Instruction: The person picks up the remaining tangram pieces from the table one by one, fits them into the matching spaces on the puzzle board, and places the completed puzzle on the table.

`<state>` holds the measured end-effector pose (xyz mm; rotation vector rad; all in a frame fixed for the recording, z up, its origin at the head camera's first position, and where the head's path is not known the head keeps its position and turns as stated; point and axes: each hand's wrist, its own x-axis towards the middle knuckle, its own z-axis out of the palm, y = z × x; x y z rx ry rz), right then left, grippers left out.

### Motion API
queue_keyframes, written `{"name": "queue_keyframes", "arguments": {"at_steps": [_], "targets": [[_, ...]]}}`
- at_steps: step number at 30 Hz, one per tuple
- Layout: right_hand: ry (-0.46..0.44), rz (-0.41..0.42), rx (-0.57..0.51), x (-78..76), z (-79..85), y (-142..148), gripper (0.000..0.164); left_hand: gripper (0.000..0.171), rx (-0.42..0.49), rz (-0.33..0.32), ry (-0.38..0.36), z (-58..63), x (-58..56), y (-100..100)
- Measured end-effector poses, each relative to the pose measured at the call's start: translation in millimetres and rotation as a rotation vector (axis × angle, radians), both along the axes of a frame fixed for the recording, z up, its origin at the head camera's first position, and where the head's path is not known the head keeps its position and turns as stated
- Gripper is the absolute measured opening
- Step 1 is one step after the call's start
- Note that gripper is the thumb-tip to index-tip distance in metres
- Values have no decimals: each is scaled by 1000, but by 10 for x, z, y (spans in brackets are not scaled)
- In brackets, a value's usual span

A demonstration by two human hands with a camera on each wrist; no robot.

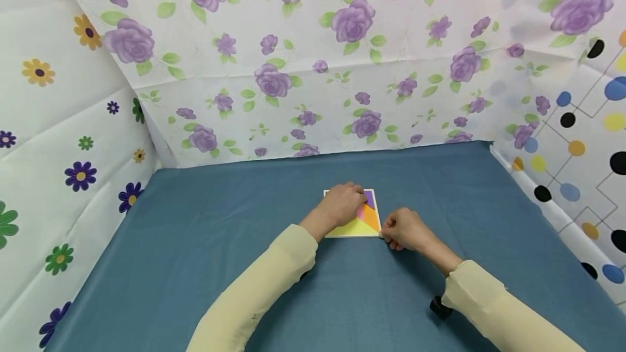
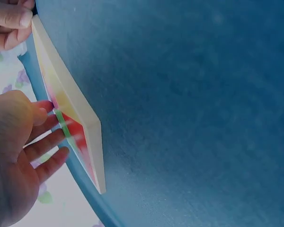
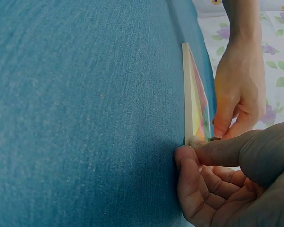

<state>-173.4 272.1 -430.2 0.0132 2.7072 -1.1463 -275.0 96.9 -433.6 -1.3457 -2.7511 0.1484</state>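
Observation:
A flat square tangram board (image 1: 359, 228) with a pale frame and coloured shapes lies on the blue cloth. Yellow, orange, pink and purple show from above; red and green (image 2: 61, 124) also appear in the left wrist view. Over the board reaches my left hand (image 1: 344, 202), its loosely bent fingers (image 2: 47, 142) at the shapes and hiding part of them. Whether it pinches a piece is hard to see. At the near right corner my right hand (image 1: 405, 230) pinches the frame between thumb and index finger, the other fingers (image 3: 220, 187) curled in.
Blue cloth (image 1: 235, 211) covers the table around the board. Behind stands a sheet printed with purple roses (image 1: 274, 80), with patterned sheets at left and right. A small black object (image 1: 441, 307) shows by the right sleeve cuff.

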Motion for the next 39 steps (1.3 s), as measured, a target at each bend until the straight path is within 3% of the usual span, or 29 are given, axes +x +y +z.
{"name": "queue_keyframes", "arguments": {"at_steps": [11, 30, 33, 39], "targets": [[-7, -6, 8, -46, -8, -4, 19, 38, -82, 7, 5, 17, 97, -38], [-13, 4, 12, -71, -14, -8, 18, 41, -79, 34, -4, -37, 101, -96], [-11, 5, 13, -77, -19, -8, 19, 39, -67, 28, -8, -32, 89, -94], [-14, -1, -3, -62, -37, -12, 19, 37, 47, 33, -73, -63, 12, -130]]}}
